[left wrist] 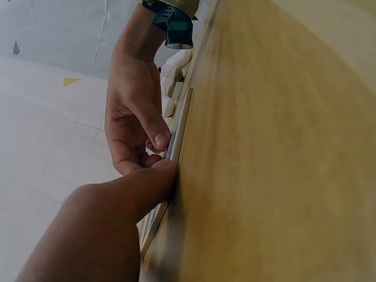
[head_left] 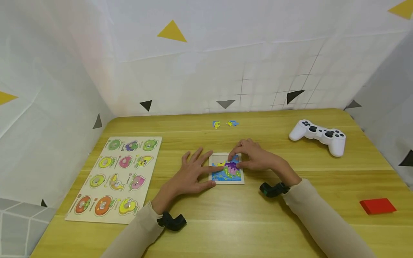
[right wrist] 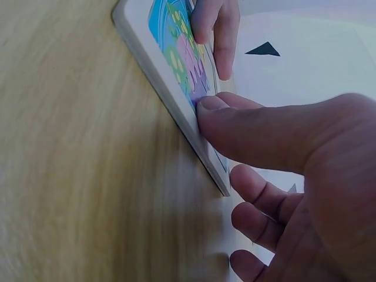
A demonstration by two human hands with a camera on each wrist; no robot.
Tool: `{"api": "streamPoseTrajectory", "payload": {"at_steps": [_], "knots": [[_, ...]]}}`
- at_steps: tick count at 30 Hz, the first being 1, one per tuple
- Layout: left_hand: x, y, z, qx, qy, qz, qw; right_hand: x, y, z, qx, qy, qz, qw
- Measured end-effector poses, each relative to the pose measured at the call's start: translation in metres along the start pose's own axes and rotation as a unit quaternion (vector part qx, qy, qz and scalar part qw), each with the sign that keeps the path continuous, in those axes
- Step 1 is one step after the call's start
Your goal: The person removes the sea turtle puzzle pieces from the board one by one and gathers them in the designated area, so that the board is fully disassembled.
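A small jigsaw puzzle (head_left: 226,182) in a pale frame lies on the table, with blue, purple, green and yellow parts in its tray. My left hand (head_left: 193,175) spreads its fingers at the frame's left side; the index fingertip presses the picture and the thumb (left wrist: 161,170) lies at the near edge. From the right, my right hand (head_left: 255,156) pinches a blue puzzle piece (head_left: 235,159) between thumb and index finger at the tray's upper right. Its thumb (right wrist: 214,108) rests over the frame's edge in the right wrist view, while the other fingers curl beyond.
Two loose puzzle pieces, one yellow and blue (head_left: 216,124), another similar (head_left: 232,123), lie behind the frame. A fruit peg board (head_left: 146,179) lies left. A white game controller (head_left: 317,133) sits at back right, and a red block (head_left: 378,206) at front right.
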State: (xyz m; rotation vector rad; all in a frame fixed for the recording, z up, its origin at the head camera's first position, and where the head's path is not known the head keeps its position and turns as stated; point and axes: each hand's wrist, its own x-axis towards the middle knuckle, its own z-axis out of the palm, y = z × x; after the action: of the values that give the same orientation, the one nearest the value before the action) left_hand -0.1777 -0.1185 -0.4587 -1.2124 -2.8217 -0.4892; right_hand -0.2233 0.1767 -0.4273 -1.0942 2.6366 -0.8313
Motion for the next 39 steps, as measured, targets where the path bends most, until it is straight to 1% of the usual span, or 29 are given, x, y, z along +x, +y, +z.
{"api": "streamPoseTrajectory", "payload": {"at_steps": [3, 10, 16, 20, 24, 27, 39], "knots": [[0.000, 0.001, -0.001, -0.002, -0.001, 0.001, 1.0000, 0.000, 0.000, 0.000, 0.009, -0.001, 0.002, 1.000], [0.000, 0.001, -0.002, -0.007, 0.000, 0.001, 1.0000, 0.000, 0.002, 0.001, 0.008, -0.003, -0.017, 1.000], [-0.001, 0.001, -0.002, -0.006, -0.005, -0.004, 1.0000, 0.000, 0.003, -0.001, 0.015, -0.004, -0.021, 1.000], [0.000, 0.001, -0.002, -0.005, -0.006, -0.004, 1.0000, 0.000, 0.004, -0.001, 0.029, -0.003, -0.013, 0.999], [-0.001, 0.001, -0.002, -0.007, -0.004, -0.003, 1.0000, 0.000, 0.006, -0.001, 0.048, -0.002, 0.010, 0.999], [-0.001, 0.001, -0.002, -0.008, -0.005, -0.003, 1.0000, 0.001, 0.008, -0.001, 0.059, 0.000, 0.018, 0.998], [0.000, 0.001, -0.002, -0.011, -0.008, -0.007, 0.9999, 0.001, 0.015, 0.000, 0.098, 0.000, 0.018, 0.995]]}}
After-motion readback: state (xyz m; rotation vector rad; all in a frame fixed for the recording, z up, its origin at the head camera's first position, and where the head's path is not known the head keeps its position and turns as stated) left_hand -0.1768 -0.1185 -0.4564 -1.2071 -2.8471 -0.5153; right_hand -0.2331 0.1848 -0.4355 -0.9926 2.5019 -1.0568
